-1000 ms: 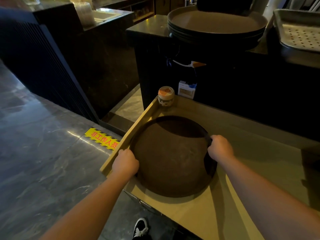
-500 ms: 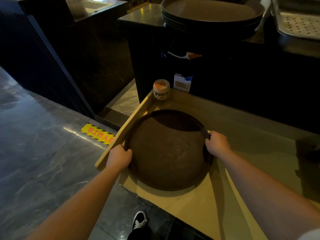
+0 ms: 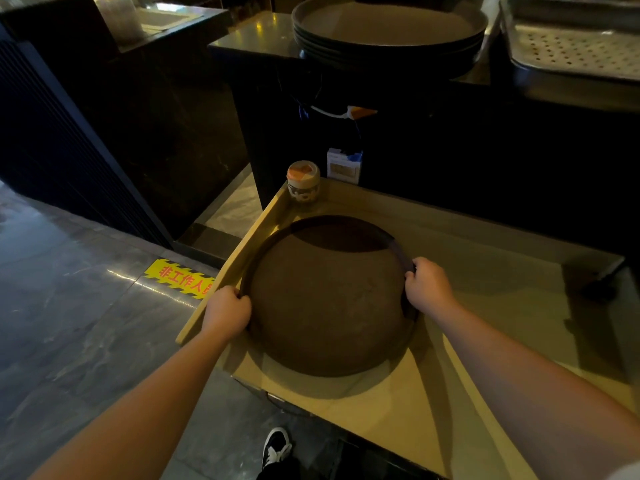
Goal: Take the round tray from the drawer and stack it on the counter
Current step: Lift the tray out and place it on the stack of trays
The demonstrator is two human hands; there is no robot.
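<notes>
I have my left hand [image 3: 227, 311] curled over the near-left rim of the round tray [image 3: 329, 303], fingers [image 3: 242, 299] clamped on its edge just inside the wooden wall of the drawer [image 3: 239, 268]. The tray sits between my two grips, inside the open drawer, its near edge seemingly tipped up. My right hand [image 3: 427, 287] clasps the right rim likewise. So I judge the grasp done; lifting it out and setting it on the stack of trays [image 3: 388, 39] on the surface beyond my fingers remains.
</notes>
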